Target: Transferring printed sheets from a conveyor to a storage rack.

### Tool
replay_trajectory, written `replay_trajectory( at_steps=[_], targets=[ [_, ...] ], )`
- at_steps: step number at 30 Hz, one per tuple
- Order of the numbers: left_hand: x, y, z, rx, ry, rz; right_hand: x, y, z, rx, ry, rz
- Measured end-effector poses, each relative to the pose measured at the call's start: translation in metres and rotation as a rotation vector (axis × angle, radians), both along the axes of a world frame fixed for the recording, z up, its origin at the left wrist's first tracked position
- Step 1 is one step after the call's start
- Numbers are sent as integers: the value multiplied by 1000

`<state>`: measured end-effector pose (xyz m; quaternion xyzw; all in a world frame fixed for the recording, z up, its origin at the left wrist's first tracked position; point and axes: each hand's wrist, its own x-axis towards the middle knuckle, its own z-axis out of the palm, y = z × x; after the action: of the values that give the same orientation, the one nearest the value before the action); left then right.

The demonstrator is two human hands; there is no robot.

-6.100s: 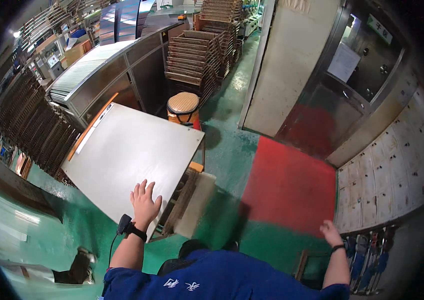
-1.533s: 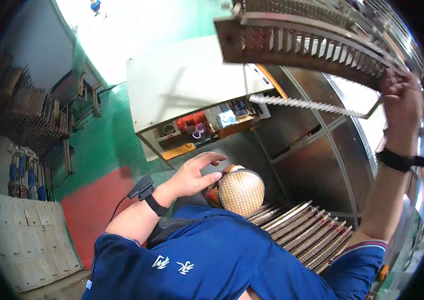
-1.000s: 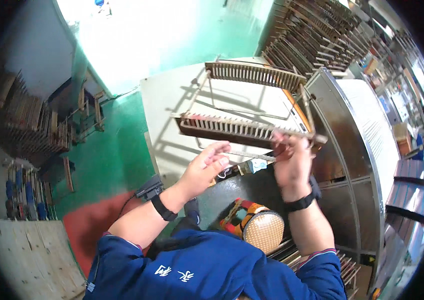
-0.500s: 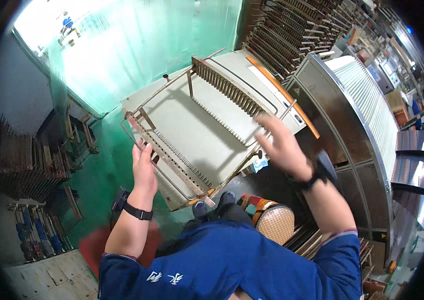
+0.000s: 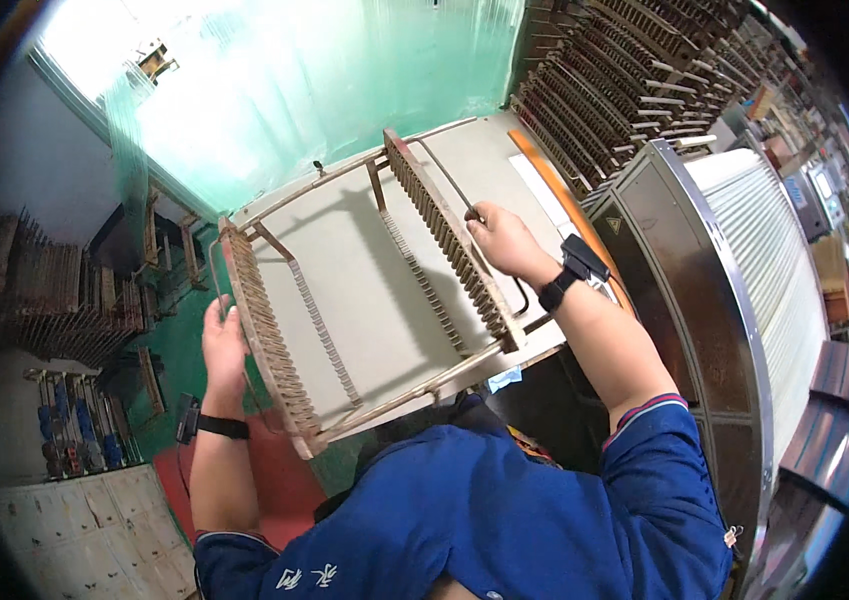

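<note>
A rust-brown metal rack [image 5: 452, 245] with comb-like toothed rails along both sides is in front of me, over a pale flat-topped surface [image 5: 359, 250]. My left hand [image 5: 225, 345] is closed on the thin rod handle at the rack's left side, its fingers partly hidden. On the right side, my right hand [image 5: 506, 240] has its fingers wrapped round the other rod handle. Two lower notched bars run between the side rails. The rack's near end is close to my body.
Many similar racks [image 5: 594, 110] stand stacked at the far right, others [image 5: 69, 290] at the left. A metal-sided machine with white ribbed rollers [image 5: 749, 260] stands close on the right. A green strip curtain [image 5: 324, 90] hangs beyond the surface. A red mat [image 5: 279, 470] lies low at left.
My right hand has moved from open beside the rack's near right corner onto its right handle. The rack has tilted and its side rails now show their teeth; my left hand shifted left.
</note>
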<state>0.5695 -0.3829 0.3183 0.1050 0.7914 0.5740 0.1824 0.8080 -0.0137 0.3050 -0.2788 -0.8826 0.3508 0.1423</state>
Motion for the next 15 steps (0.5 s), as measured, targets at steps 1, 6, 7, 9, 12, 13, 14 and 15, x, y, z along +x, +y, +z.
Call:
replay_trajectory(
  at_steps=[1, 6, 7, 9, 12, 13, 14, 15],
  targets=[
    [-5, -3, -2, -65, 80, 30, 3, -1, 1, -23, 58, 12],
    [-7, -2, 11, -316, 200, 89, 58, 73, -12, -4, 102, -40],
    [-5, -2, 12, -353, 221, 72, 73, 90, -7, -19, 98, -39],
    [0, -4, 14, -333, 249, 98, 93, 111, 10, -210, 22, -152],
    [-5, -6, 7, -233, 234, 60, 116, 134, 15, -78, -18, -169],
    [-6, -1, 4, -219, 239, 15, 127, 140, 15, 0, -7, -169],
    [-6, 4, 1, -149, 248, -3, 135, 142, 19, 87, -35, -194],
    [-4, 9, -5, -76, 253, -33, 138, 144, 19, 139, -34, -201]
  ],
)
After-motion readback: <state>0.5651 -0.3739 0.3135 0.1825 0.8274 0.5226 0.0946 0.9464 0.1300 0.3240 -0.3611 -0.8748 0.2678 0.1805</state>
